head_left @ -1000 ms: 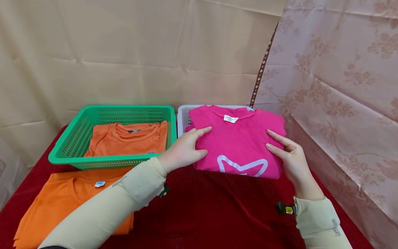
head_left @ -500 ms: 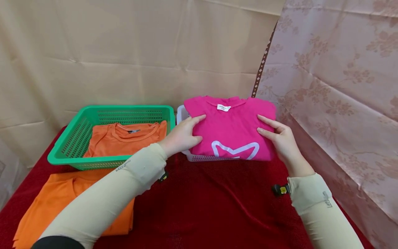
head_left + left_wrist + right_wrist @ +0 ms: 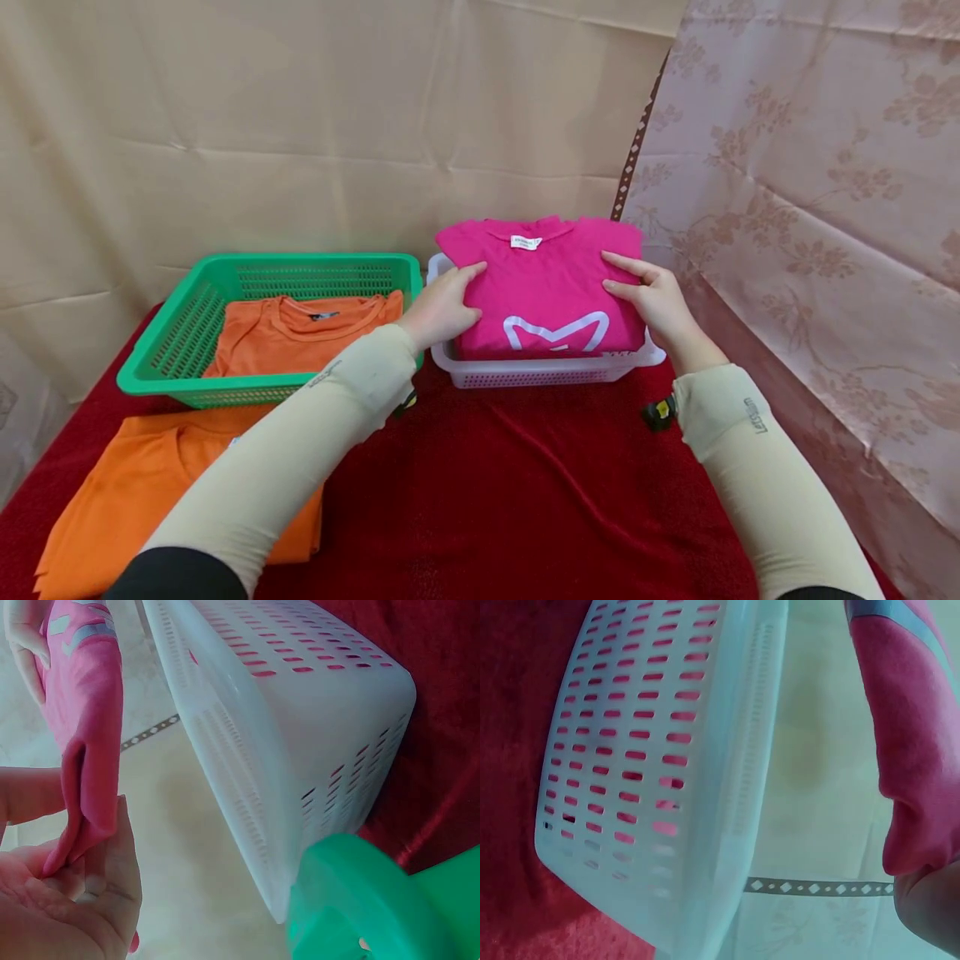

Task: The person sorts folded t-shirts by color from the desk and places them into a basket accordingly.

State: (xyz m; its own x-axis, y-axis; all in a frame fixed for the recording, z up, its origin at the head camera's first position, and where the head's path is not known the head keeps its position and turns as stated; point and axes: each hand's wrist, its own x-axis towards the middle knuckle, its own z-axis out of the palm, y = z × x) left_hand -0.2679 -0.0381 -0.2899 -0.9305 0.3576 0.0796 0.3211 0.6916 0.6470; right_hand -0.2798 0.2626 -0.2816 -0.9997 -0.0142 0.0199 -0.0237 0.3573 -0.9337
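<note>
Above the opening of the white basket (image 3: 536,375), a folded pink shirt (image 3: 551,283) hung between two hands, and the left wrist view showed a gap between it and the rim. On the white basket's left side, the left hand (image 3: 445,308) pinched one edge of the shirt, thumb and fingers closed down to the thickness of the cloth. On its right side, the right hand (image 3: 660,310) gripped the opposite edge, two digits lying on top; its other fingers were hidden, so how they lay could not be told. The shirt's neckline, with a white label (image 3: 525,242), pointed to the far side of the white basket, and a pale star-like outline (image 3: 555,336) lay toward its near side. Pink showed through the white basket's slots.

Just left of the white basket stood a green basket (image 3: 225,386) with a folded orange shirt (image 3: 300,342) inside. Nearer the person and left of the white basket, more folded orange clothing (image 3: 112,517) lay partly under the left sleeve (image 3: 300,467). Red cloth (image 3: 525,500) spread beneath the white basket; behind it hung a beige curtain (image 3: 300,125), and to its right a pinkish floral cloth (image 3: 825,208).
</note>
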